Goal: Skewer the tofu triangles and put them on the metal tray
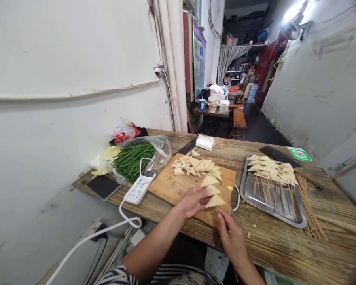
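My left hand (194, 202) is closed on a few pale triangular tofu slices (215, 201), which line up one above another over the front of the wooden cutting board (169, 189). Just below them, my right hand (233, 234) pinches a thin bamboo skewer (236, 273), whose lower end shows beneath the fist. How far the skewer runs into the slices is hidden. A heap of loose tofu triangles (197, 165) lies on the board's far half. On the right, a metal tray (246, 194) bears finished-looking tofu skewers (269, 170), sticks pointing toward me.
Bare bamboo skewers (310, 213) lie along the tray's right side. To the left are a power strip (140, 188) with a white cable, a bag of green chives (133, 160) and a dark tablet-like slab (103, 185). A white paper stack (205, 141) stands behind the board.
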### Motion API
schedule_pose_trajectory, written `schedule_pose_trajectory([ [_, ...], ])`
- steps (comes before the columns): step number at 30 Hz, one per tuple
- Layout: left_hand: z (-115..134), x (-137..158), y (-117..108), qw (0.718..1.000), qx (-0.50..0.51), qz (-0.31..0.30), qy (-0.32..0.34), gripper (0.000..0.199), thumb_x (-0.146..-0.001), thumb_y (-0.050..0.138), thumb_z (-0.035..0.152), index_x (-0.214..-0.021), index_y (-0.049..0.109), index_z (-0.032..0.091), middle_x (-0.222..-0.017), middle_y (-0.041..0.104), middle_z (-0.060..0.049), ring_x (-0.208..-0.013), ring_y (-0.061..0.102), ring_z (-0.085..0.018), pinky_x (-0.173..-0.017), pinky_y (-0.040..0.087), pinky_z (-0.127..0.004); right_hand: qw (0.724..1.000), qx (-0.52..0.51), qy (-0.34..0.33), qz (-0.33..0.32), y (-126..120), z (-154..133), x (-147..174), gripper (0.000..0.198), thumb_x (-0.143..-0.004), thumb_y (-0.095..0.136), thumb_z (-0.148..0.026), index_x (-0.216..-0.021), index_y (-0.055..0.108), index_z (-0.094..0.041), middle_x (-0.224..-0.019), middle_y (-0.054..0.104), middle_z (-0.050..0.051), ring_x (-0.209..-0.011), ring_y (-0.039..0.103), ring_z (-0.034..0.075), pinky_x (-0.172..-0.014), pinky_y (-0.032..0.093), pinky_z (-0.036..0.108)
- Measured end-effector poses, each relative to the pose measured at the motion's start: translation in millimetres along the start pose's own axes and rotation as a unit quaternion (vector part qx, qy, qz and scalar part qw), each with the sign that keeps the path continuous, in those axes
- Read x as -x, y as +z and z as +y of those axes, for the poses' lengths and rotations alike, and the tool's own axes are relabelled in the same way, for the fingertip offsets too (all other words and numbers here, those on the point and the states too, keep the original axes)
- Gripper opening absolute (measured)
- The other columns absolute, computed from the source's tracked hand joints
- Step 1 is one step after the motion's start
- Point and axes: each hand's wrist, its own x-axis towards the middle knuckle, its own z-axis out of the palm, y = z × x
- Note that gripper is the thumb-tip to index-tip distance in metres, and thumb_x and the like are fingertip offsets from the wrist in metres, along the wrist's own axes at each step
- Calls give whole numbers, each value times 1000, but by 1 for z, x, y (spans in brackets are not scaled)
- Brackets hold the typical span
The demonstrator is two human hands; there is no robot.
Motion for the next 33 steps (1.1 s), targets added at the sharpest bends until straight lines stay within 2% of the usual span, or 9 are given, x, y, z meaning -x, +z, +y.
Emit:
schedule_pose_trajectory([
  [3,-11,2,8,1000,15,6,-22,24,-68,66,24,-88,62,11,-82,66,-10,-71,62,-15,-69,50,-29,1000,-2,4,0,3,2,0,30,-88,39,-30,-98,61,-13,-90,68,10,-79,65,18,-69,52,27],
  [8,-19,-4,14,995,54,86,21,23,-68,66,27,-84,63,10,-81,66,-9,-67,61,-14,-59,49,-25,1000,-10,8,-1,4,1,1,30,-87,39,-31,-98,62,-14,-86,69,8,-72,65,17,-66,53,26],
  [12,-17,-6,13,991,47,118,28,22,-65,68,25,-81,63,10,-77,66,-8,-66,62,-15,-59,50,-27,1000,-10,7,-1,3,1,1,31,-88,39,-31,-96,63,-14,-88,68,9,-75,65,18,-68,53,26],
  [22,-23,-9,15,991,48,124,33,23,-65,68,25,-80,62,9,-74,65,-8,-63,61,-15,-58,50,-27,999,-29,23,-8,5,4,3,30,-88,40,-30,-100,61,-13,-91,68,9,-79,65,18,-70,52,26],
  [28,-34,-3,18,994,73,77,31,27,-66,68,27,-86,62,10,-83,66,-10,-68,62,-14,-62,49,-25,999,-35,30,-8,4,5,1,29,-87,41,-31,-99,61,-13,-92,67,9,-79,65,18,-70,52,26],
  [33,-36,-1,17,995,45,85,19,28,-64,69,27,-84,63,8,-81,67,-12,-69,62,-15,-63,48,-24,999,-34,25,-9,6,8,3,30,-87,40,-31,-100,61,-13,-95,67,10,-84,64,19,-73,51,27],
])
